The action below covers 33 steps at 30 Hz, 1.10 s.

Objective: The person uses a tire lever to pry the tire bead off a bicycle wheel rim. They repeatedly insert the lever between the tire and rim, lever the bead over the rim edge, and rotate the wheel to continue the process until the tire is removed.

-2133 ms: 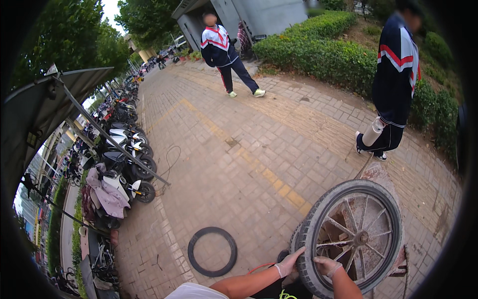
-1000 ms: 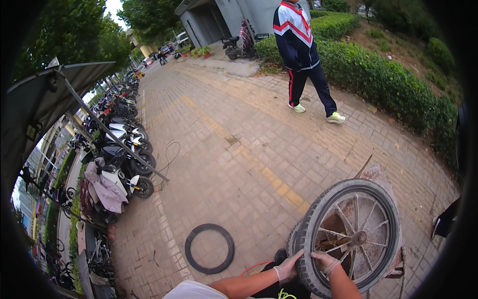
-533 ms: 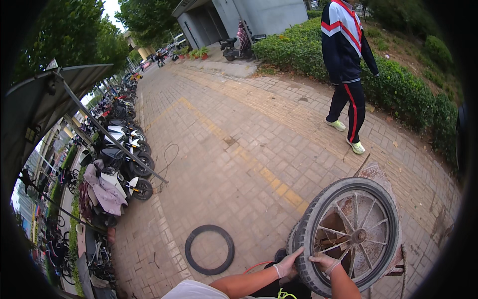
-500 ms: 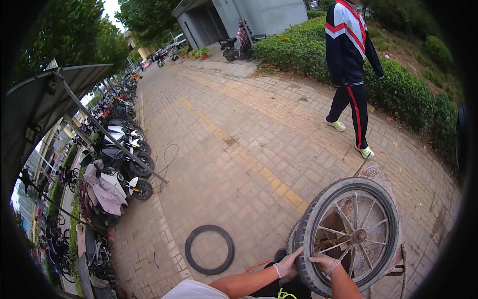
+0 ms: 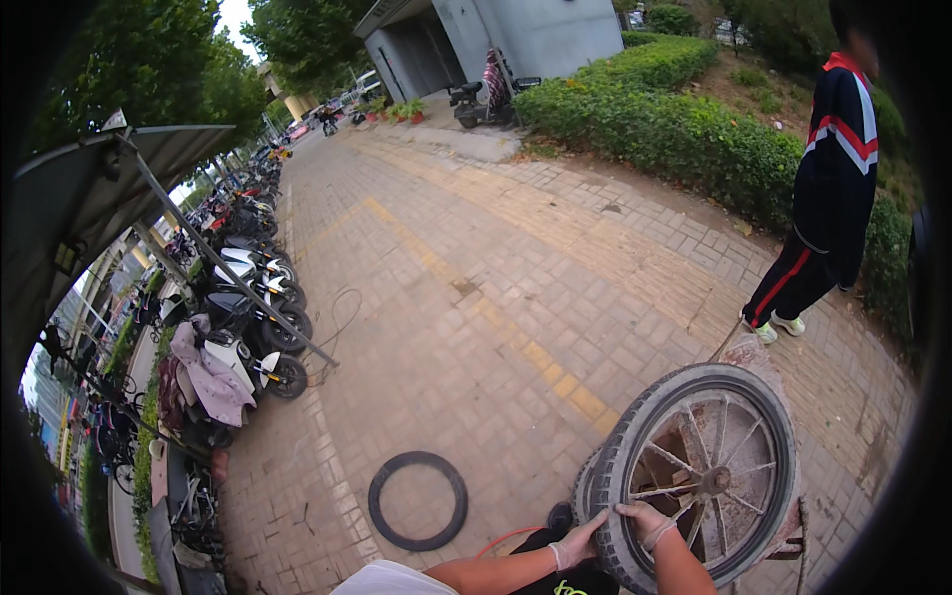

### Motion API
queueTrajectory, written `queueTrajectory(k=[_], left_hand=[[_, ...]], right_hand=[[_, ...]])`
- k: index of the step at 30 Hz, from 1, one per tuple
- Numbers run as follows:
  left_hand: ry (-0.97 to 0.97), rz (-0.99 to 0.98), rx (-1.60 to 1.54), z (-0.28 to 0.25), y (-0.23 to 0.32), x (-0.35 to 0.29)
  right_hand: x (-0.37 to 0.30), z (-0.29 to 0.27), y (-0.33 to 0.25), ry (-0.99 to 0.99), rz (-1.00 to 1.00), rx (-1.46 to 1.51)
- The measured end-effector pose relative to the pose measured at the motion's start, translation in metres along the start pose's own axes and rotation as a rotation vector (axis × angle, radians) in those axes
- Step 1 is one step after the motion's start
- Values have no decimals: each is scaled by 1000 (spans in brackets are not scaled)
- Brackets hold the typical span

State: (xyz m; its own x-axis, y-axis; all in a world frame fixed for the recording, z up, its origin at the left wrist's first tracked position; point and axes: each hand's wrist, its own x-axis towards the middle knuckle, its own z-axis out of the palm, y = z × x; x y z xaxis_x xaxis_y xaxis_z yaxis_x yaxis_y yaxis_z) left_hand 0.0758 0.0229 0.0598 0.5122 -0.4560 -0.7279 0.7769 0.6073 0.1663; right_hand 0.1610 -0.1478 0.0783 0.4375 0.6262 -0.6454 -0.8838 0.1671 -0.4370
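Note:
A spoked wheel (image 5: 716, 480) with a dusty black tyre (image 5: 617, 466) stands tilted in front of me at the lower right. My left hand (image 5: 580, 544), in a thin see-through glove, presses on the outer tread at the tyre's near left side. Beside it, my right hand (image 5: 647, 523), gloved alike, grips the tyre's edge next to the rim, thumb toward the left hand. Fingers on the far side of the rubber are hidden. Under the wheel shows a rusty, dirty stand (image 5: 759, 362). A loose black tyre (image 5: 376, 499) lies flat on the paving to the left.
Parked scooters (image 5: 283, 332) line the left side under a sloping roof (image 5: 109, 183) on a slanted pole. A person (image 5: 833, 188) in a dark tracksuit walks at the right, by a hedge (image 5: 684, 139). A thin red hose (image 5: 506, 540) lies near my left forearm.
The person in the tracksuit has walked farther right and nearer. My hands stay at the tyre's near left side, the left one slightly lower; the wheel has barely shifted.

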Motion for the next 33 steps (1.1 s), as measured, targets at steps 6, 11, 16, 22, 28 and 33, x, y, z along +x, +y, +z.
queueTrajectory(k=[6,11,16,22,28,33], left_hand=[[-16,-31,10,3,13,13],[88,-36,115,29,27,-13],[144,-28,171,61,49,-39],[196,-43,263,45,51,-30],[75,113,310,9,51,-21],[35,28,257,23,6,-37]], right_hand=[[-7,-22,0,-36,112,1],[-20,-42,18,-20,224,-122],[-25,-41,15,-124,107,-49],[-34,-29,12,-77,296,-151],[-25,-8,18,-109,10,-37],[2,10,-1,16,-20,22]])
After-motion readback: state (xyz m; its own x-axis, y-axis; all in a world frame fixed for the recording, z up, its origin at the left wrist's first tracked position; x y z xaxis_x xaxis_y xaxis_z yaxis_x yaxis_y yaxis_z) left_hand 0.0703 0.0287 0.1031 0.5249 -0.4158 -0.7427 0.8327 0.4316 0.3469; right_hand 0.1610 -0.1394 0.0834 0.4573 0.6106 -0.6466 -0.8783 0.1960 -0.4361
